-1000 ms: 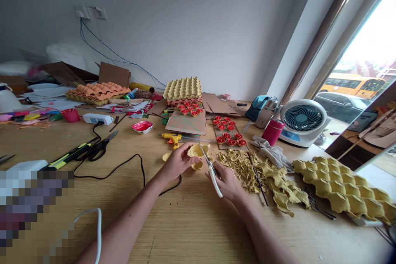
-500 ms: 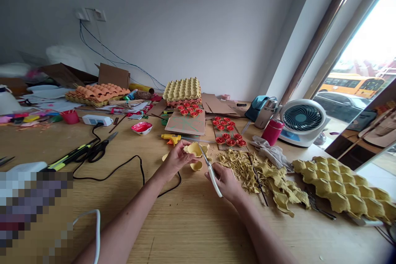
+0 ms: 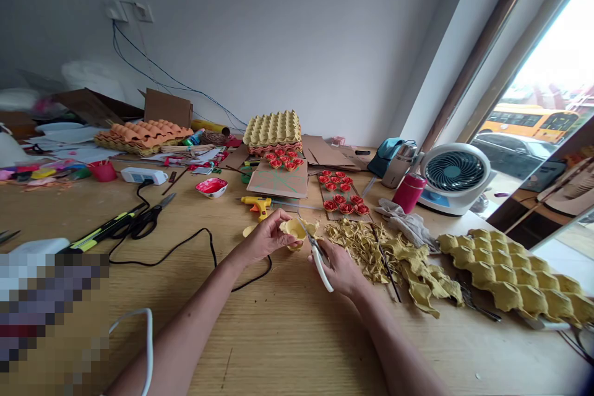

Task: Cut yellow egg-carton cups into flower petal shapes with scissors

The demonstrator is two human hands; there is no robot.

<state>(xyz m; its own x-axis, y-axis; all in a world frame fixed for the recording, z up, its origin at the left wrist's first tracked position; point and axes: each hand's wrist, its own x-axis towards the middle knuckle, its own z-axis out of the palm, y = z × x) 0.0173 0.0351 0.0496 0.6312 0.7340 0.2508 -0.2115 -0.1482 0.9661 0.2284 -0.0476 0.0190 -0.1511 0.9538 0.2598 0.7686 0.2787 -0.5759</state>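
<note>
Between the fingers of my left hand [image 3: 268, 237] is a yellow egg carton cup [image 3: 294, 230] with a ragged rim. My right hand [image 3: 340, 265] grips white-handled scissors [image 3: 321, 269], whose blades point up and left at the cup's right edge. A strip of carton stands out beside the blades. Another cut cup sits on the table just under the held one, mostly hidden by it. One more cup [image 3: 249, 232] shows partly behind my left hand. Right of my right hand lies a heap of yellow carton scraps [image 3: 366, 247].
A yellow glue gun [image 3: 257, 204] lies behind my left hand. Red paper flowers [image 3: 343, 204] sit on cardboard. A yellow egg tray [image 3: 505, 272] and a fan [image 3: 455, 176] are at right. Black scissors [image 3: 146, 219], a black cable [image 3: 185, 246] and a red-filled bowl [image 3: 211, 188] are at left.
The held cup has turned a little and now hangs over the cup on the table. The scissors' blades have shifted slightly along its right edge. The whole view has tilted slightly.
</note>
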